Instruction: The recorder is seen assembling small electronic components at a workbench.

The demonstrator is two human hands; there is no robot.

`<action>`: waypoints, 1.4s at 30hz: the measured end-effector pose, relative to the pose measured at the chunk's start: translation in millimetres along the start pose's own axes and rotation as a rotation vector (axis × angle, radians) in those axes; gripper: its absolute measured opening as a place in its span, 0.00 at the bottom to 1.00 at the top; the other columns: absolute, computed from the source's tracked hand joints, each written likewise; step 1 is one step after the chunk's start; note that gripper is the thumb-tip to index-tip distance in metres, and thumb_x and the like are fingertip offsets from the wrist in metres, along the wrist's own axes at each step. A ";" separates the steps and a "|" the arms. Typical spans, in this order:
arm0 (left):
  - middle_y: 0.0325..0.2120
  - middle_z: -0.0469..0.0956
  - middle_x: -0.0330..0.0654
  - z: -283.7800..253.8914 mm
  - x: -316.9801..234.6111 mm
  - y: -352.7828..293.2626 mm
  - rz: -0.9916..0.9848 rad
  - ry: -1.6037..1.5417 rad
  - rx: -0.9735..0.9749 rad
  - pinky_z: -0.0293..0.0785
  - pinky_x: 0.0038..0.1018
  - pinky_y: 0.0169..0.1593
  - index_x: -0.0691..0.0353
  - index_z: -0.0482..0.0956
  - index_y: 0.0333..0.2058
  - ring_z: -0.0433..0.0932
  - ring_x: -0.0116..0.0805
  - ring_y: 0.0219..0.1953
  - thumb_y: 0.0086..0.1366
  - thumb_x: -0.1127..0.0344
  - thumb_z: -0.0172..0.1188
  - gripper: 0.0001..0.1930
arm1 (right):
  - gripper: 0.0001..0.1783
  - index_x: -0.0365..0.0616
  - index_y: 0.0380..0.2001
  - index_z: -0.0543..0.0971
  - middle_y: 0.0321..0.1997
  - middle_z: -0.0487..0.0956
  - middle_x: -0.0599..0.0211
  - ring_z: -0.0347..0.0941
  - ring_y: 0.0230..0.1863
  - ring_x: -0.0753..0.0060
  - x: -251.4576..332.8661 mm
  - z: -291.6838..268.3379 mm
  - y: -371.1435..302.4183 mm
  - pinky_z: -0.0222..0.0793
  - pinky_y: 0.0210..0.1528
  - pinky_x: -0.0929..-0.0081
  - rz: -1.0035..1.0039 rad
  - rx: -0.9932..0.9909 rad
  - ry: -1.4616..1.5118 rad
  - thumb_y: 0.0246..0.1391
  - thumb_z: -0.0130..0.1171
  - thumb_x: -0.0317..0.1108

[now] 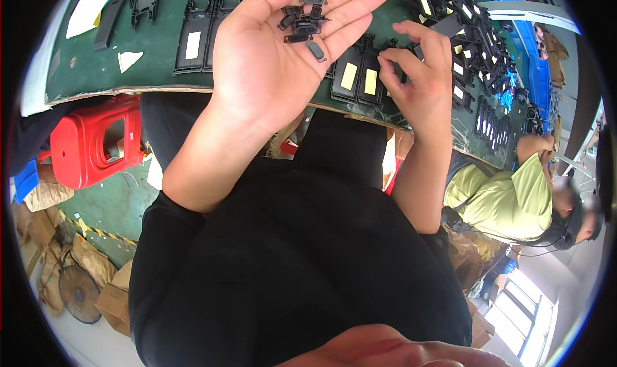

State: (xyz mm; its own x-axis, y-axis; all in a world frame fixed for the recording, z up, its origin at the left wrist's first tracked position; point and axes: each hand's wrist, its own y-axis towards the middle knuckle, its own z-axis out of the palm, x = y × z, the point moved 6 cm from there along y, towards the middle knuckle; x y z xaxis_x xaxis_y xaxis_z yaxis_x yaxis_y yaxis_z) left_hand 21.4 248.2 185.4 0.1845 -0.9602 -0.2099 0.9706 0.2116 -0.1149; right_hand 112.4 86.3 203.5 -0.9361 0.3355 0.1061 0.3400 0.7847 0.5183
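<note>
My left hand (267,65) is palm up, fingers stretched out, over the green worktable (154,62). On the palm and finger bases lies a loose cluster of small black oval parts (306,27), and one greyer oval part (315,51) sits lower on the palm. To its right, my right hand (421,65) hovers near the table edge with curled fingers; a gap shows between thumb and fingertips, and nothing is visible in it. Just left of that hand are black rectangular housings (357,87) with pale yellow labels.
More black housings (193,42) lie left of my left hand, near a torn white scrap (129,60). Many black parts (475,39) are heaped at the right. A red stool (80,148) stands below the table's left side. A person in a yellow-green shirt (501,203) sits at the right.
</note>
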 end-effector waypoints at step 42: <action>0.66 0.69 0.66 -12.1 8.5 -3.6 -0.121 -0.126 0.090 0.64 0.48 0.75 0.80 0.65 0.63 0.68 0.58 0.71 0.77 0.61 0.44 0.26 | 0.09 0.41 0.33 0.86 0.37 0.85 0.65 0.78 0.37 0.62 24.0 -23.8 6.5 0.74 0.41 0.70 0.107 -0.096 0.171 0.47 0.71 0.20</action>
State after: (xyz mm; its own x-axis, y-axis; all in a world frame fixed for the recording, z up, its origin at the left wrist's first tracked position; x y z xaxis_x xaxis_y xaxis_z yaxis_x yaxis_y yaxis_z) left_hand 17.6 241.5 172.2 0.0782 -0.9940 -0.0764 0.9957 0.0817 -0.0437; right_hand 90.0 87.1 229.6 -0.8995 0.3149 0.3028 0.4359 0.6935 0.5736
